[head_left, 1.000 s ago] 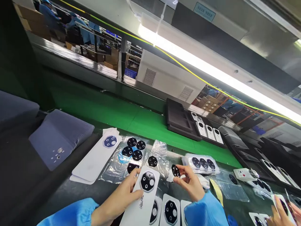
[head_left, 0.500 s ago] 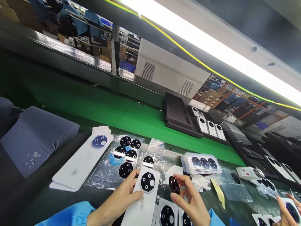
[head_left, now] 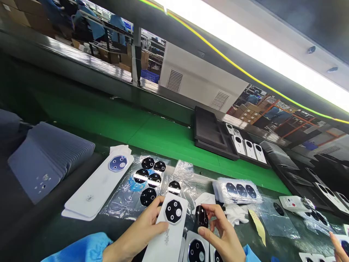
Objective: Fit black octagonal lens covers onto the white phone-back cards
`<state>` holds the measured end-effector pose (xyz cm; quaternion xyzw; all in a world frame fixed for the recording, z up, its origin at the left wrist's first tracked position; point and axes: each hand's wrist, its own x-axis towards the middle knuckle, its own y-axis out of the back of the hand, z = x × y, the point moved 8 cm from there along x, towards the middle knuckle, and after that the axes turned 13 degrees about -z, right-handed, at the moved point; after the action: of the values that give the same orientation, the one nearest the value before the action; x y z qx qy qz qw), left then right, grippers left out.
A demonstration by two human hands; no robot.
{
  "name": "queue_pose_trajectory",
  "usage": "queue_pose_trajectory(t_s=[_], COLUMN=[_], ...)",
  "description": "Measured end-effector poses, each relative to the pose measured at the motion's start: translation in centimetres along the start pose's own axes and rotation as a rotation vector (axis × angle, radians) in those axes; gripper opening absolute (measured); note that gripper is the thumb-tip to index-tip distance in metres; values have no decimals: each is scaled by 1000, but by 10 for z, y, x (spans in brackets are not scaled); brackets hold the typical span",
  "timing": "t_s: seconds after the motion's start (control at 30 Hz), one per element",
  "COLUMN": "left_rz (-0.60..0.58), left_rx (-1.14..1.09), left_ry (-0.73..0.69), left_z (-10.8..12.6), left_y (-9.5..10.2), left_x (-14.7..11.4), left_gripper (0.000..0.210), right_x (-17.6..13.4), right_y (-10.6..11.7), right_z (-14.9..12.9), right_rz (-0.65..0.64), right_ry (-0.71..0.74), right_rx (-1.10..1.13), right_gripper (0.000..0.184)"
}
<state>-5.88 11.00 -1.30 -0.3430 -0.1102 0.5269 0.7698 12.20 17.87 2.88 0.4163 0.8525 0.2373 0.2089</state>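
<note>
In the head view, my left hand [head_left: 140, 233] grips a white phone back cover [head_left: 163, 243], its thumb across the front. A black octagonal camera plate with round holes sits in the cover's upper end. Just to the right, my right hand [head_left: 225, 234] pinches a loose black camera lens plate [head_left: 201, 217] between thumb and fingers, tilted and apart from the cover. Below it lie more white back covers [head_left: 193, 238] with black camera plates, partly cut off by the frame. Several loose black lens plates [head_left: 148, 197] lie on clear plastic film [head_left: 120, 205] beyond my left hand.
White panels [head_left: 92, 182] and a fanned stack of grey-blue sheets [head_left: 65, 149] lie at left. Bagged lens plates [head_left: 237, 191], a crumpled white cloth [head_left: 236, 214] and a yellow strip [head_left: 257, 225] are at right. Black trays [head_left: 209, 131] stand behind. Another person's hand [head_left: 338, 247] shows at the right edge.
The scene has shifted slightly right in the view. The lens plate in my right hand has turned a little. My grips look the same. The other person's hand shows less at the right edge.
</note>
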Motion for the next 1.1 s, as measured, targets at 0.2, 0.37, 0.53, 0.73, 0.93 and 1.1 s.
queue_pose_trajectory(t_s=[0.2, 0.37, 0.53, 0.73, 0.93, 1.1], left_rz=[-16, -16, -20, -13, -5, 44], left_rx=[6, -4, -4, 0, 20, 92], left_ry=[-16, -8, -22, -5, -66, -213], left_z=[-3, -4, -1, -1, -7, 3], left_y=[2, 1, -1, -1, 6, 10], left_x=[2, 2, 1, 1, 6, 3], left_gripper=[80, 79, 76, 73, 75, 65], right_x=[0, 1, 1, -1, -6, -5], right_y=[-2, -2, -2, -3, -5, -1], right_z=[1, 1, 2, 0, -6, -4], right_rz=[-27, -24, -16, 23, 123, 130], right_ry=[14, 3, 9, -2, 21, 35], right_rx=[8, 6, 14, 14, 70, 76], right_gripper=[41, 41, 41, 45, 49, 46])
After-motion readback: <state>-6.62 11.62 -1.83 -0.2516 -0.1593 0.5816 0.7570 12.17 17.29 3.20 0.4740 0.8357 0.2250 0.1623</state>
